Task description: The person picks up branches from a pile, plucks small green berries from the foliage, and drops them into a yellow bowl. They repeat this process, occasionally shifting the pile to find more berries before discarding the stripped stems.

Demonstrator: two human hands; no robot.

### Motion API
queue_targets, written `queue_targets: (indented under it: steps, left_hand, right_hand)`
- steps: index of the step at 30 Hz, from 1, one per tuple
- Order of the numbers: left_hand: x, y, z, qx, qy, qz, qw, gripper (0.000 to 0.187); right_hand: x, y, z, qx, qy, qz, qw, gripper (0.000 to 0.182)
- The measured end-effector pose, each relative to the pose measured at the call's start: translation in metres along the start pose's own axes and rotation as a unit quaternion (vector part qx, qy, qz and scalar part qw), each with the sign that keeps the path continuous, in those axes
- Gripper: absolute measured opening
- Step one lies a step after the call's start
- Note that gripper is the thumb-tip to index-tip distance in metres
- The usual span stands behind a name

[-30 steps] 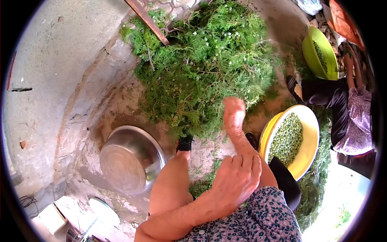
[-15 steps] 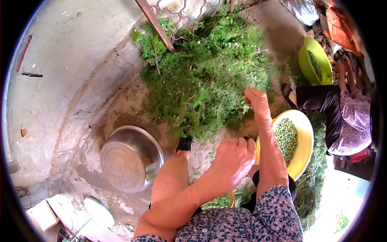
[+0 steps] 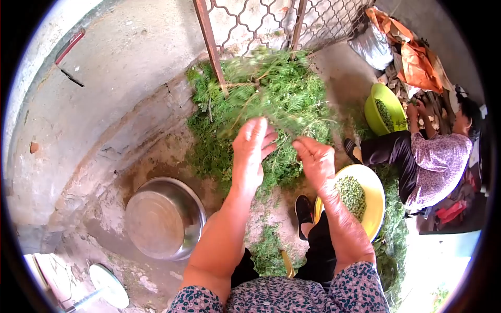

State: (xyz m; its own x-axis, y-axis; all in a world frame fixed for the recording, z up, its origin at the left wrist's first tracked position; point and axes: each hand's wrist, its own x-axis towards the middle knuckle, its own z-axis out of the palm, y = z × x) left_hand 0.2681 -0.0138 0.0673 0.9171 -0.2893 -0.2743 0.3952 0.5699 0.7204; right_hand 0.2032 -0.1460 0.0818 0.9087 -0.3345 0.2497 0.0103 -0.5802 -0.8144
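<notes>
A large heap of leafy evergreen cuttings lies on the ground ahead of me. Over it, my right hand pinches the end of an evergreen sprig, whose feathery part is smeared by motion and reaches up and left. My left hand is raised beside it with thumb and fingers apart; the blurred greenery is just above its thumb. I cannot make out anything gripped in that hand. Under my right forearm stands a yellow basin, with small pale-green berries or cones inside, partly covered by the arm.
An upturned metal basin is to the left. Another person sits at the right near a lime-green basin of dark green pieces. A metal lattice stands behind the heap. Orange sacking lies at the back right.
My left hand has risen forward from near my lap to the heap, and its fingers have opened. My right hand has moved slightly left and down. The view has shifted, showing more lattice.
</notes>
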Motion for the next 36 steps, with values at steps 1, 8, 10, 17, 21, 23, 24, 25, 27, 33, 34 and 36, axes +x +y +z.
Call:
queue_targets:
  steps: [1,8,10,17,21,23,24,25,27,33,34,36]
  left_hand:
    - [0.001,0.002,-0.002,-0.021,-0.005,-0.004,1.0,0.062]
    - [0.013,0.003,-0.02,-0.08,-0.01,-0.044,0.996,0.034]
    - [0.013,-0.002,-0.011,-0.137,-0.025,-0.023,0.99,0.025]
    - [0.009,-0.012,0.02,-0.055,0.0,-0.053,0.997,0.019]
    - [0.009,-0.021,0.028,-0.036,-0.041,-0.039,0.998,0.023]
    - [0.008,-0.025,0.03,-0.022,-0.046,-0.016,0.999,0.024]
    - [0.007,-0.026,0.031,-0.021,-0.047,-0.017,0.999,0.024]
    - [0.006,-0.025,0.032,0.021,-0.046,-0.016,0.999,0.023]
    - [0.005,-0.027,0.033,0.063,-0.045,-0.015,0.997,0.023]
    - [0.005,-0.036,0.039,0.061,-0.051,0.022,0.997,0.018]
    - [0.006,-0.036,0.036,0.086,-0.054,0.024,0.995,0.018]
    - [0.006,-0.034,0.034,0.109,-0.062,0.027,0.992,0.019]
  right_hand:
    - [-0.006,-0.002,0.003,-0.046,0.0,-0.072,0.996,0.013]
    - [-0.028,0.01,0.006,-0.072,-0.045,-0.168,0.982,0.017]
    - [-0.027,0.022,-0.005,0.257,-0.102,0.042,0.96,0.02]
    - [-0.009,0.048,-0.049,0.31,0.091,0.13,0.937,0.012]
    - [-0.012,0.032,-0.053,0.341,-0.01,0.16,0.927,0.015]
    - [-0.013,0.033,-0.053,0.35,-0.058,0.177,0.918,0.021]
    - [-0.014,0.032,-0.054,0.386,-0.087,0.195,0.898,0.024]
    - [-0.015,0.034,-0.053,0.386,-0.086,0.195,0.897,0.024]
    - [-0.017,0.042,-0.049,0.36,-0.103,0.132,0.918,0.028]
    - [-0.018,0.048,-0.055,0.399,-0.115,0.193,0.889,0.027]
    - [-0.018,0.048,-0.057,0.402,-0.093,0.175,0.894,0.026]
    - [-0.015,0.05,-0.061,0.408,-0.058,0.166,0.896,0.026]
